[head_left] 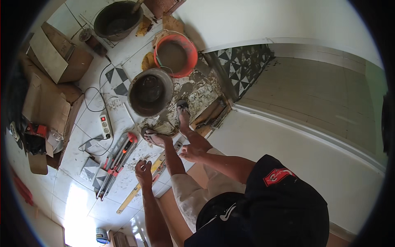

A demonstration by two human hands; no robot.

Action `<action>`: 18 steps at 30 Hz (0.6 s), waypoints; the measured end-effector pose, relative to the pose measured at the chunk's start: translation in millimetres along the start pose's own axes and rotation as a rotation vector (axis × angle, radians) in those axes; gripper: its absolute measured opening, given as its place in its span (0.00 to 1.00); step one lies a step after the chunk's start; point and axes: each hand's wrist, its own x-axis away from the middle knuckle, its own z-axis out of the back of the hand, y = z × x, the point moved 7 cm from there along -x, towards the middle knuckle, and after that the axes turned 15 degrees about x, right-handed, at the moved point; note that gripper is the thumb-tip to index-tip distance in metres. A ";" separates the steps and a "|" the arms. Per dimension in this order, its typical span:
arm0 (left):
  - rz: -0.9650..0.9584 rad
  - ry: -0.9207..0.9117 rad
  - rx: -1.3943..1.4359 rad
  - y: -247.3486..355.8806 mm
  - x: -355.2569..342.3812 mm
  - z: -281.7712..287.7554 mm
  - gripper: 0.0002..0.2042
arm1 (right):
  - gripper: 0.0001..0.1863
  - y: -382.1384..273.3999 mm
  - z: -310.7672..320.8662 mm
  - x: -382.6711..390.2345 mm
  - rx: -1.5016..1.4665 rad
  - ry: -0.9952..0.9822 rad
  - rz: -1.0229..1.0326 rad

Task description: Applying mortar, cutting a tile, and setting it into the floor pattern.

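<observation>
My left hand (144, 175) hangs above the white tiled floor with its fingers loosely bent and apart, and I see nothing in it. It is nearest to a yellow spirit level (132, 196) and a red and grey tile cutter (119, 158), both lying on the floor. Beside my knee is my right hand (190, 153), its fingers slightly spread and no object visible in them. Ahead of my sandalled feet stands a dark bucket (132, 92) with wet grey stuff inside. Behind it an orange bucket (192, 55) holds brownish-grey liquid.
A wide black basin (99, 26) stands at the far left. Cardboard boxes (47, 101) line the left side. A power strip (105, 126) and its cable lie on the floor near loose patterned tiles (119, 78). At right, a raised sill (288, 132) borders a floor area with patterned tiles (242, 61).
</observation>
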 end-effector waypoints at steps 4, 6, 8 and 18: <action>0.074 -0.016 -0.017 13.3 -1.5 0.2 0.20 | 0.20 1.7 -4.9 -4.2 -0.043 -0.017 0.002; 0.066 -0.013 -0.042 19.1 -3.7 -0.7 0.19 | 0.18 7.2 -10.8 -5.2 -0.048 -0.010 0.011; 0.094 0.000 -0.049 16.1 -8.4 0.0 0.17 | 0.16 8.7 -17.3 -9.2 -0.198 0.036 0.076; -0.246 0.045 -0.127 21.0 -1.4 -30.3 0.14 | 0.17 53.4 -12.7 -14.0 -0.048 -0.033 0.044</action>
